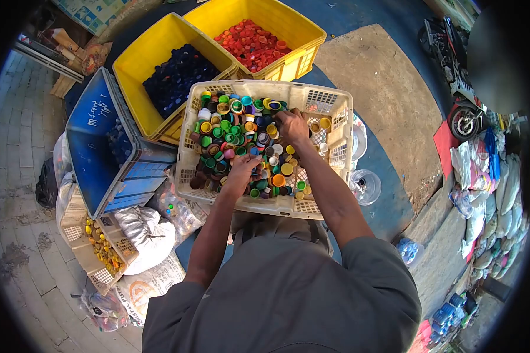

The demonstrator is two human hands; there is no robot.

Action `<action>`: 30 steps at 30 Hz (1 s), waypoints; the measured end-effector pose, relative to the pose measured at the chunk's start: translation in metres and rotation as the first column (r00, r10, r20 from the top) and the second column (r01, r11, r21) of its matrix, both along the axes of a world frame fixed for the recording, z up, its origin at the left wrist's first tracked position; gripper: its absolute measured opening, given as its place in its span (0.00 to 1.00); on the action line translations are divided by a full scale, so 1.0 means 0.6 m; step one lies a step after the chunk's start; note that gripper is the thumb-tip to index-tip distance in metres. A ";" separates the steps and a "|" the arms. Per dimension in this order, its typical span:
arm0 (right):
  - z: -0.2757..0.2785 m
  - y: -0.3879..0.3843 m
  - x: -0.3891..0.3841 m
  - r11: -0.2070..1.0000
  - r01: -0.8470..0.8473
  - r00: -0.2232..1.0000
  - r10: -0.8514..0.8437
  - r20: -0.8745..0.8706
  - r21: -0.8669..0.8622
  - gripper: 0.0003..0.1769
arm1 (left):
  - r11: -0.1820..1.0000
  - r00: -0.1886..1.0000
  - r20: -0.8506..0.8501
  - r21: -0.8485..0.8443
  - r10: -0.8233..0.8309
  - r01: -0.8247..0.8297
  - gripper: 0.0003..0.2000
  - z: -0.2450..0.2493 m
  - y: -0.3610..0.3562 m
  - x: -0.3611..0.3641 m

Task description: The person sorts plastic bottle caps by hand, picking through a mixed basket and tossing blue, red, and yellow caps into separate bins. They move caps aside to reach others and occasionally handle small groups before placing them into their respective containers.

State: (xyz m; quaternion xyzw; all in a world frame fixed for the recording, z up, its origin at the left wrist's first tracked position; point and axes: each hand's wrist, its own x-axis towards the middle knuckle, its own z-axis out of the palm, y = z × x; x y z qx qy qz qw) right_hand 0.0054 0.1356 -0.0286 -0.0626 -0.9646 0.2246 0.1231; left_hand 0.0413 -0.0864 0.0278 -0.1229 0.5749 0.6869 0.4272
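Observation:
A white perforated basket (259, 204) lies in front of me, filled with bottle caps (232, 134) of mixed colours, green, yellow, white, blue and brown among them. My left hand (242, 172) is low over the middle of the caps, its fingers bent in by a blue cap; what they hold, if anything, is too small to tell. Farther to the right, my right hand (293, 125) reaches into the caps near the basket's upper right part, fingers curled down together. Its fingertips are partly hidden, and I cannot make out anything between them.
Beyond the basket are a yellow crate (136, 65) of dark blue caps and another yellow crate (297, 29) of red caps. At the left stand a blue crate (94, 138) and a basket of yellow caps (103, 244). Sacks (144, 235) lie beside them. A motorcycle (462, 88) is at the right.

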 end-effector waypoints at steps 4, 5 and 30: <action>0.057 0.006 0.017 0.807 0.250 0.966 -0.247 0.079 -0.535 0.14 | 0.997 0.994 -0.089 0.016 -0.069 0.070 0.07 0.003 0.017 -0.021; 0.067 0.012 0.022 0.622 0.336 0.935 -0.310 0.171 -0.708 0.15 | 0.997 0.990 -0.125 -0.006 -0.072 0.072 0.07 0.000 0.025 -0.031; 0.077 -0.006 0.099 -0.094 0.251 0.967 -0.021 0.254 -0.964 0.18 | 0.948 0.986 0.153 0.298 0.071 -0.115 0.12 -0.016 0.115 -0.061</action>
